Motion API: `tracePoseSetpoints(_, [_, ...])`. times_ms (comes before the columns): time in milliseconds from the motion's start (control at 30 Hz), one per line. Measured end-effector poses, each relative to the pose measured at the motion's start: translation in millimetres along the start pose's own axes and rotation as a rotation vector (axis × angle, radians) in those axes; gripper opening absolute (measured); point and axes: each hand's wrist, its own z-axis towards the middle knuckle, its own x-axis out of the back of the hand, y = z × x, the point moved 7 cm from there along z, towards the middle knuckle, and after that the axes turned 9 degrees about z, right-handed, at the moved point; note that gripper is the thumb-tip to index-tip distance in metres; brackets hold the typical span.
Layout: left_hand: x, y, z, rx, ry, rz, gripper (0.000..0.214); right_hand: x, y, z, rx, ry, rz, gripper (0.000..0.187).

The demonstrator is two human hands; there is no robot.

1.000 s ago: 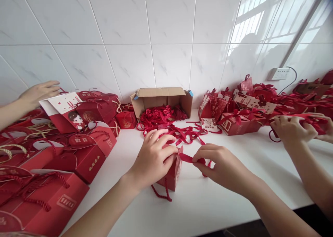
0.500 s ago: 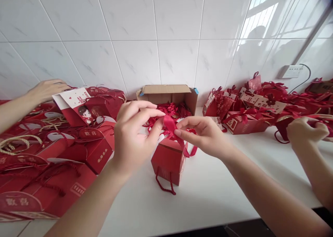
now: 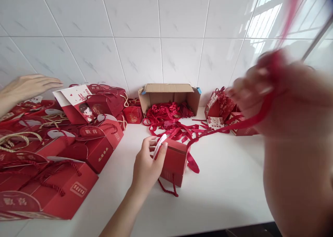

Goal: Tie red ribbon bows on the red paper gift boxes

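Note:
A small red gift box [image 3: 174, 159] stands on the white table in front of me, with a dark red rope handle [image 3: 169, 190] hanging down its near side. My left hand [image 3: 148, 162] grips its upper left edge, thumb on the box and fingers behind a white rounded flap [image 3: 159, 146]. High on the right, close to the camera and blurred, my right hand [image 3: 275, 88] is closed on a red ribbon [image 3: 234, 126]. That ribbon runs taut from the box's right side up to the hand, and its tail streaks above it.
A cardboard box [image 3: 170, 88] by the tiled wall holds red ribbons [image 3: 169, 112], which spill onto the table. Many red gift boxes [image 3: 85, 148] crowd the left, where another person's hand [image 3: 31, 86] reaches in. More decorated boxes [image 3: 221, 107] stand at right.
My left hand has left the ribbon and moved down onto the box. My right hand has swung up and right toward the camera, pulling the ribbon out. The other person's left-side hand has shifted left.

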Motion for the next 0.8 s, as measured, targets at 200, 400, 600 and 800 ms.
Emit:
tracePoseSetpoints(200, [-3.7, 4.0, 0.5, -0.059, 0.044, 0.151, 0.025, -73.8, 71.7, -19.5, -0.356, -0.384, 0.227, 0.028])
tracePoseSetpoints(400, [-11.2, -0.5, 0.5, -0.057, 0.038, 0.025, 0.023, -109.8, 100.3, -33.9, -0.378, -0.596, 0.016, 0.019])
tracePoseSetpoints(600, [-15.5, -4.8, 1.4, -0.014, -0.011, -0.085, 0.023, -113.4, 108.3, -37.3, -0.384, -0.599, -0.011, 0.016])
tracePoseSetpoints(800, [-15.2, -3.7, 0.7, -0.031, -0.004, -0.094, 0.023, -114.8, 108.4, -37.8, -0.404, -0.621, 0.013, 0.019])
